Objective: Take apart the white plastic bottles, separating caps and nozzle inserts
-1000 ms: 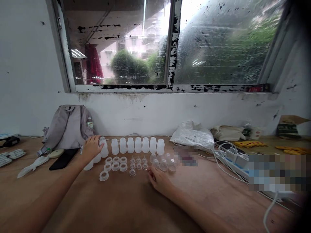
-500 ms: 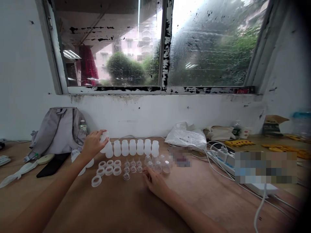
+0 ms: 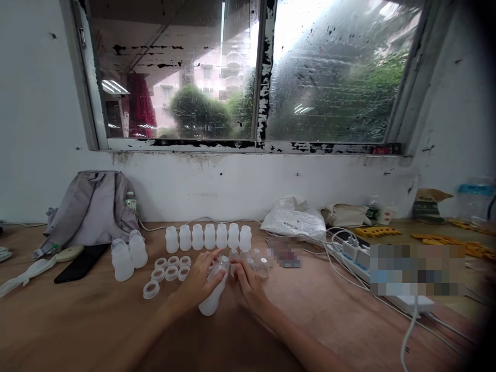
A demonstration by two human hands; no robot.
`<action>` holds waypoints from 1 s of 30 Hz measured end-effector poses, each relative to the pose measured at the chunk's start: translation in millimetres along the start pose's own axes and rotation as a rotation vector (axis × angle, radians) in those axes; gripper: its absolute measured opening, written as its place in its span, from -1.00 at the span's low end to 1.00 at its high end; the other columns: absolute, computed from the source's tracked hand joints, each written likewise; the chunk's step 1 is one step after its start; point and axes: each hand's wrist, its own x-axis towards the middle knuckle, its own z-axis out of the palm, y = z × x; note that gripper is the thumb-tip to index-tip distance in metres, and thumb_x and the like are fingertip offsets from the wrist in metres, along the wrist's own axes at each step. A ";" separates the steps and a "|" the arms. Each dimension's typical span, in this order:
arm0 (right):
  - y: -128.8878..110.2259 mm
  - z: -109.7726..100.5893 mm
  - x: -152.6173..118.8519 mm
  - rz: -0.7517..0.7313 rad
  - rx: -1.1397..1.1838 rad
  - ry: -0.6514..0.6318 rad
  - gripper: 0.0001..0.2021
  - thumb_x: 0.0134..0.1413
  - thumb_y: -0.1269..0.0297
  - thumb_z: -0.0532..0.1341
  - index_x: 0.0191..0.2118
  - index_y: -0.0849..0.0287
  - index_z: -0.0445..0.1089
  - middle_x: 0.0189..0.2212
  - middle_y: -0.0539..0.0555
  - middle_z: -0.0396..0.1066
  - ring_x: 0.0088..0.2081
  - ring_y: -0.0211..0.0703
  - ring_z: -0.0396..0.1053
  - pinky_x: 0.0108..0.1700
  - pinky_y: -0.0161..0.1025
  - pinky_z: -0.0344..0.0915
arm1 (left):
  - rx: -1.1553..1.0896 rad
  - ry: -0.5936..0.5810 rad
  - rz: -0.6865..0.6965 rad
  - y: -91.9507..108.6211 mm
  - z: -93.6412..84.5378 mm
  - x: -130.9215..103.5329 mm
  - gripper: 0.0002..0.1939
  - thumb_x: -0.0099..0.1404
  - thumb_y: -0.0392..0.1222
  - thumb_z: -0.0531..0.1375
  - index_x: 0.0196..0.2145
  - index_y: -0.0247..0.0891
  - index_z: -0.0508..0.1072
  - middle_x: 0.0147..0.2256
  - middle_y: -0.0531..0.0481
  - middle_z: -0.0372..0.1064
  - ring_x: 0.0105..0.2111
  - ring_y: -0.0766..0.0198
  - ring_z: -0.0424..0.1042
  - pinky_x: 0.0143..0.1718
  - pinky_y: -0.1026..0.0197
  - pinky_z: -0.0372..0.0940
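My left hand grips a translucent white bottle with a clear cap, tilted above the table's middle. Close to its right, my right hand has its fingers drawn together beside the clear domed caps; whether it holds something small is hidden. Several open white bottles stand in a row behind. White rings lie left of my left hand, which hides the small clear teats. Two capped bottles stand farther left.
A grey backpack, a black phone and a cream round object are at the left. A white plastic bag lies at the back. Power strips with white cables and yellow parts are at the right.
My left hand has come from the back left to the middle, carrying the capped bottle. My right hand has shifted slightly right, near the clear caps.
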 end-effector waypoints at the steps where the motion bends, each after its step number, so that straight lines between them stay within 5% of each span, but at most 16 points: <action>1: -0.6 -1.2 0.4 0.004 0.012 0.007 -0.67 0.18 0.15 -0.19 -0.17 0.17 0.21 -0.52 0.00 0.27 -0.46 -0.23 0.25 -0.38 -0.30 0.17 | -0.044 -0.011 -0.024 -2.3 4.9 -1.5 -0.52 0.22 -0.05 0.00 0.08 -0.18 0.08 -0.18 -0.09 0.26 -0.19 0.20 0.25 -0.13 0.14 0.19; 6: -2.8 -6.3 2.4 -0.018 -0.002 -0.010 -0.70 0.14 0.11 -0.10 -0.26 0.19 0.23 -0.54 -0.01 0.27 -0.54 -0.29 0.20 -0.49 -0.36 0.10 | -0.142 -0.157 -0.079 -4.7 23.2 -13.1 -0.60 0.20 -0.03 0.03 -0.02 -0.15 0.19 -0.12 -0.05 0.29 -0.17 0.19 0.29 -0.13 0.16 0.18; 14: -1.9 -11.2 10.1 -0.055 -0.246 0.055 -0.65 0.01 0.21 -0.02 -0.72 0.19 0.04 -0.77 -0.09 0.00 -0.67 -0.38 0.00 -0.59 -0.35 -0.14 | -0.288 -0.293 -0.228 11.4 24.9 -14.6 -0.66 0.16 0.03 0.01 -0.26 -0.29 0.35 -0.39 0.02 0.35 -0.39 0.28 0.29 -0.35 0.29 0.16; 30: -1.8 -16.2 17.5 -0.020 -0.108 0.101 -0.64 -0.04 0.22 -0.04 -0.75 0.17 -0.09 -0.77 -0.10 -0.13 -0.67 -0.40 -0.10 -0.60 -0.34 -0.21 | -0.822 -0.422 -0.518 13.3 23.8 -9.1 -0.68 0.10 0.06 0.07 -0.43 -0.28 0.36 -0.53 0.07 0.27 -0.58 0.38 0.22 -0.55 0.33 0.09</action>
